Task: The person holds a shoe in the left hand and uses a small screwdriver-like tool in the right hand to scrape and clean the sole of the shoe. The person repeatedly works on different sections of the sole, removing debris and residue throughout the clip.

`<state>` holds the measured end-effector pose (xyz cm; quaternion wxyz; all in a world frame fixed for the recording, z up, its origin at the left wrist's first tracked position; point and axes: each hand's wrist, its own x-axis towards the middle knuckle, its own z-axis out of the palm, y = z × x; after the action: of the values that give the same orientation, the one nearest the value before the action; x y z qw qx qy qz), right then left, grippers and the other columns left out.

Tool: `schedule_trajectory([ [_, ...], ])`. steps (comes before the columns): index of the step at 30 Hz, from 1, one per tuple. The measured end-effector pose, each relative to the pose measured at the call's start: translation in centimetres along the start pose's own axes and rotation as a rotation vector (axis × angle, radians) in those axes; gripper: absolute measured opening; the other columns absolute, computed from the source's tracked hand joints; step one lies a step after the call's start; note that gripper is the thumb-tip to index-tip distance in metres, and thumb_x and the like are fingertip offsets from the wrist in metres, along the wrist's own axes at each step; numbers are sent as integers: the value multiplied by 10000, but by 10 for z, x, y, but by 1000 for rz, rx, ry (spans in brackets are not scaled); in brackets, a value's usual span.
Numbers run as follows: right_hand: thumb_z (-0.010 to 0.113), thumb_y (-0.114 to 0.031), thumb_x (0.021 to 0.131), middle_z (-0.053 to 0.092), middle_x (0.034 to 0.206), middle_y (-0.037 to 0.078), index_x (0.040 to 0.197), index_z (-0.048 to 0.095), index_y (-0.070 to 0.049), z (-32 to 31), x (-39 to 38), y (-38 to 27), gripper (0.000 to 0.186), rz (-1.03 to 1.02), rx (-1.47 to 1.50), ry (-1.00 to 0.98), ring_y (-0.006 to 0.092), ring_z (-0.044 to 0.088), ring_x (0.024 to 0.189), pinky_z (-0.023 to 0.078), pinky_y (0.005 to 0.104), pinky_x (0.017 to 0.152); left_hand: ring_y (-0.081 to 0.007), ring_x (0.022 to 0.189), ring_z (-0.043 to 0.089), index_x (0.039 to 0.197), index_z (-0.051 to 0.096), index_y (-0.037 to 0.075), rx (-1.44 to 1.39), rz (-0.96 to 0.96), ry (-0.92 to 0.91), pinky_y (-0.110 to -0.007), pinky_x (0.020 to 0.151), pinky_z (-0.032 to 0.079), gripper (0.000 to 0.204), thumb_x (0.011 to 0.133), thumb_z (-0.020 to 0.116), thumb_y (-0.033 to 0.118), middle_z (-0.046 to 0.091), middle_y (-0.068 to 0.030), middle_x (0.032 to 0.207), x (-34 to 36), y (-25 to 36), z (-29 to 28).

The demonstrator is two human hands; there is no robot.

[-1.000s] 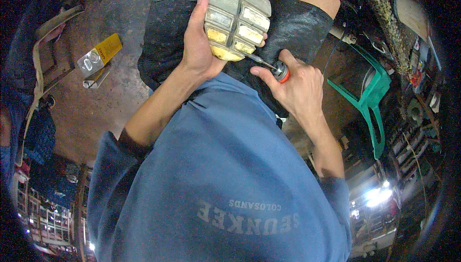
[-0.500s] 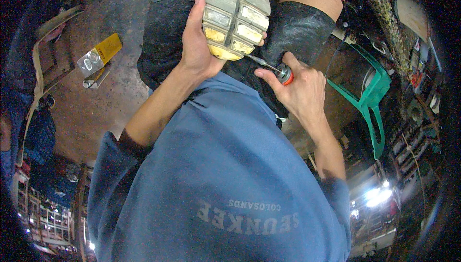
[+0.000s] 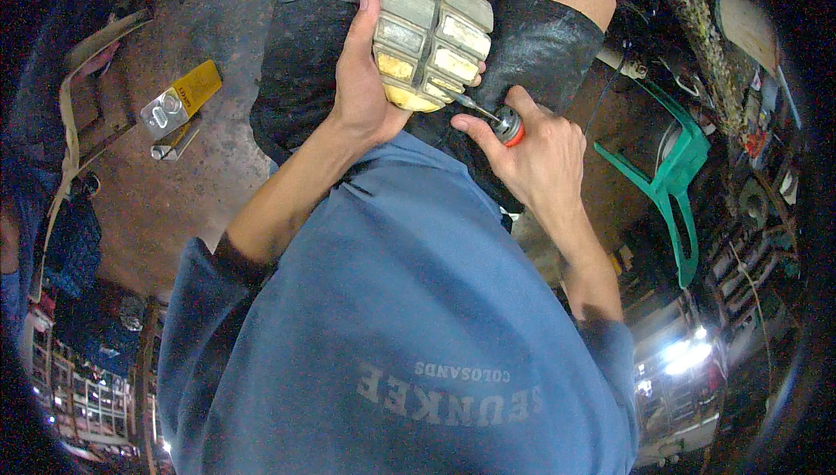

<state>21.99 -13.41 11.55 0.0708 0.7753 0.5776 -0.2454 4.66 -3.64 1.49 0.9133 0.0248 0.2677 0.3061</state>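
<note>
Left hand (image 3: 359,96) holds shoe (image 3: 448,33); right hand (image 3: 542,151), tool (image 3: 507,128) seemingly touching it.

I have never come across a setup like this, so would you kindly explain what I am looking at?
Certainly. There is no machine here, just a person's two bare hands, seen from a wide fisheye camera on that person's head, looking down; that is why edges bend. The left hand holds a shoe, its treaded sole toward the camera. The right hand grips a thin-shafted tool with a partly red handle, its tip at the sole's yellowed end. On the floor to the left lies a yellow and silvery package; to the right is a green plastic object.
</note>
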Motion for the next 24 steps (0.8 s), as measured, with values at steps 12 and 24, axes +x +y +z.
schedule_trajectory([
  [12,826,-708,881,725,684,195,973,722,-81,-3,-2,2,643,85,25,2,444,757,688,574,530,616,-382,1124,786,1555,556,12,0,61,-14,-525,979,655,884,1138,238,724,747,-219,1338,1,1,0],
  [24,798,-735,893,702,658,221,937,709,-65,-4,-7,9,677,135,-21,-28,480,739,691,566,553,613,-435,1170,761,1559,549,34,156,172,139,-555,1001,639,840,1130,322,720,727,-235,1387,0,-1,-2],
])
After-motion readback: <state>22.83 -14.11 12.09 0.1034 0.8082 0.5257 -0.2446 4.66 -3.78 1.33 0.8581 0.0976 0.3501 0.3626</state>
